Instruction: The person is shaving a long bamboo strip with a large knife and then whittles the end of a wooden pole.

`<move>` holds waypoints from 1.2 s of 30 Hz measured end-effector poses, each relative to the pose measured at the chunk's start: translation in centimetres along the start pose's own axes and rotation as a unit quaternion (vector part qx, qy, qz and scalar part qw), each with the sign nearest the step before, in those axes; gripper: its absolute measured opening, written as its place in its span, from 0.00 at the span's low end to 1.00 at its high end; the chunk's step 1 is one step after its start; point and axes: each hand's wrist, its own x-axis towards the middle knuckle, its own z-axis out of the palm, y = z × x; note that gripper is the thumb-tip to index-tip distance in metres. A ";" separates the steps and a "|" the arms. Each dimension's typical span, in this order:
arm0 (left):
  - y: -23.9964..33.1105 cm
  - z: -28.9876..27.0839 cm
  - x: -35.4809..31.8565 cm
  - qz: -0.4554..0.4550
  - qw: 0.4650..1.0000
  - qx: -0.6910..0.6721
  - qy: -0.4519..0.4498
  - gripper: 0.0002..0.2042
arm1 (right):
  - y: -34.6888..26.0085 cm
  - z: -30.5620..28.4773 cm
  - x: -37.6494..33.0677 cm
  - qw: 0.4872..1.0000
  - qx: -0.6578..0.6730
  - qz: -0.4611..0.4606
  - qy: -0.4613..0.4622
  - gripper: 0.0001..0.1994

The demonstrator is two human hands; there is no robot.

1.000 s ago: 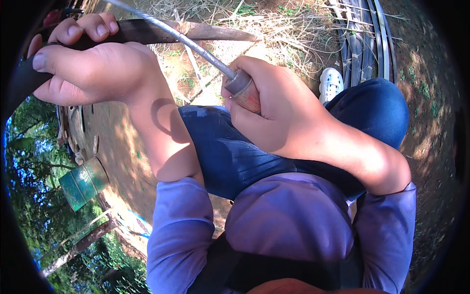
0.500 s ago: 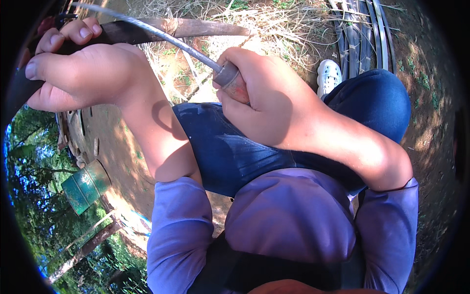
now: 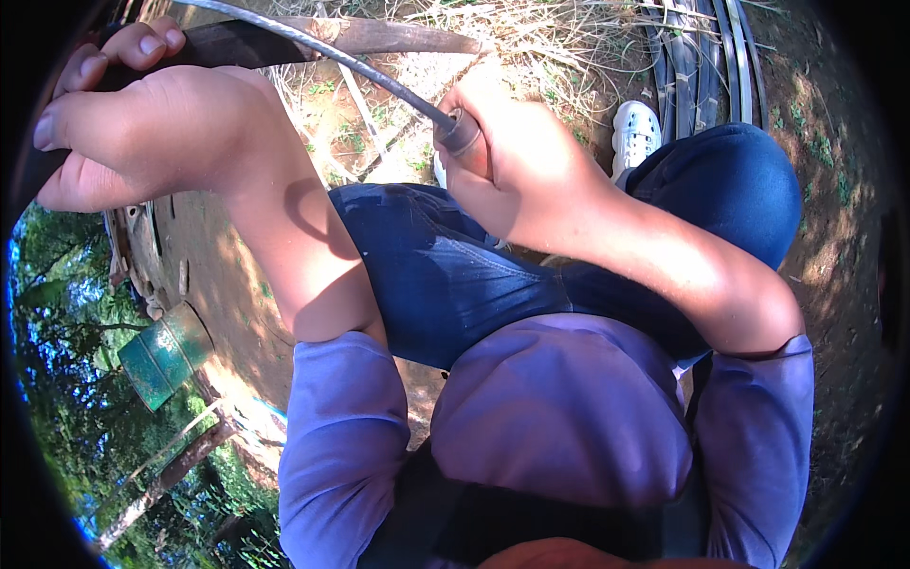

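My left hand [image 3: 142, 123], at the upper left, is closed round a dark, curved piece of wood [image 3: 370, 38]. Its paler, tapered end points right, over the straw. In my right hand [image 3: 521, 161] is the short, ringed handle of a tool with a long, thin metal rod [image 3: 351, 62]. My fingers wrap the handle, hiding part of it. From there the rod slants up and left, passing across the wood in the picture; I cannot tell whether they touch. The rod's far end leaves the upper edge.
Dry straw-like strips [image 3: 559, 38] litter the ground ahead. Long dark flat strips [image 3: 701, 85] lie at the upper right, beyond my white shoe [image 3: 637, 133]. My knee in blue jeans [image 3: 730, 190] is bent below them. A green drum [image 3: 166, 356] stands at the left, near trees.
My right hand has shifted slightly right and up, drawing the rod along with it. My left hand and the wood have moved slightly up and left in the picture.
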 end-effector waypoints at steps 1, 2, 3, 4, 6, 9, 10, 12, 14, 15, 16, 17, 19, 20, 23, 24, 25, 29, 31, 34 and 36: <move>-0.5 0.1 0.2 0.003 0.999 -0.026 0.022 0.09 | 1.1 0.0 0.5 0.999 0.014 0.046 -0.021 0.06; -0.9 0.1 0.1 0.001 0.998 -0.048 0.042 0.08 | 1.8 0.0 0.6 0.995 0.028 0.091 -0.042 0.07; -0.8 0.0 0.2 -0.002 0.999 -0.039 0.035 0.08 | 2.2 0.2 0.1 0.998 0.026 0.060 -0.023 0.07; -0.4 -0.7 0.5 -0.001 0.999 -0.017 0.029 0.08 | 0.8 0.6 -0.1 0.999 0.027 0.024 -0.016 0.07; -0.9 -0.8 0.6 0.000 1.000 -0.017 0.012 0.07 | -1.0 0.1 -0.1 0.998 -0.037 -0.042 0.021 0.07; -1.2 -0.4 0.7 0.003 0.998 -0.052 0.021 0.07 | 2.6 0.2 0.3 0.999 0.028 0.035 -0.015 0.07; -1.2 -0.2 0.5 0.005 0.996 -0.068 0.049 0.07 | 2.4 0.0 0.9 0.999 0.010 0.044 0.028 0.06; -0.9 -0.8 1.0 0.020 0.999 -0.032 -0.001 0.07 | 0.9 -0.3 0.5 0.999 0.026 0.045 0.002 0.06; -0.4 -0.7 0.7 -0.006 1.000 0.014 -0.016 0.05 | 0.8 -0.2 0.6 0.993 -0.075 -0.082 0.029 0.06; -0.1 -0.2 0.5 -0.034 0.999 0.042 -0.005 0.05 | 2.0 -0.1 0.7 0.997 -0.045 -0.054 0.020 0.06; -0.2 0.2 0.4 -0.040 0.998 0.038 0.002 0.05 | 3.3 -0.3 0.5 0.999 -0.017 -0.025 0.018 0.06; -0.1 0.4 0.5 -0.043 0.998 0.039 0.010 0.05 | 4.6 -0.5 0.6 1.000 0.010 -0.003 0.013 0.06; -0.9 -0.2 1.1 -0.005 1.000 -0.005 0.021 0.09 | 6.6 -1.5 2.1 0.985 -0.120 0.123 -0.028 0.06; -1.2 -0.9 1.2 -0.012 1.000 -0.015 0.020 0.08 | 5.9 -1.9 2.2 0.985 -0.103 0.123 -0.060 0.05; -1.9 -1.4 1.3 -0.026 0.998 -0.031 0.045 0.08 | 5.0 -0.5 1.8 0.995 -0.056 -0.085 0.021 0.05; -2.2 -1.8 1.9 -0.022 0.999 -0.027 0.021 0.08 | 4.8 -0.5 1.3 0.997 -0.067 -0.047 -0.008 0.05; -2.2 -2.1 1.9 -0.026 1.000 -0.005 0.004 0.07 | 3.6 -0.2 1.4 0.993 -0.095 -0.074 0.011 0.05; -1.8 -1.5 1.9 -0.018 1.000 -0.002 0.009 0.09 | 5.9 0.8 1.1 0.984 -0.137 -0.110 0.043 0.10; -2.1 -1.4 1.4 -0.009 0.997 -0.040 0.058 0.10 | 11.7 0.7 1.7 0.970 -0.166 0.179 0.014 0.09; -2.1 -2.2 1.7 -0.028 0.999 -0.007 0.035 0.07 | 13.6 -2.7 3.0 0.935 -0.162 0.306 -0.083 0.09; -2.9 -2.2 2.1 -0.035 0.996 -0.025 0.079 0.07 | 13.5 -2.4 2.9 0.934 -0.179 0.302 -0.065 0.09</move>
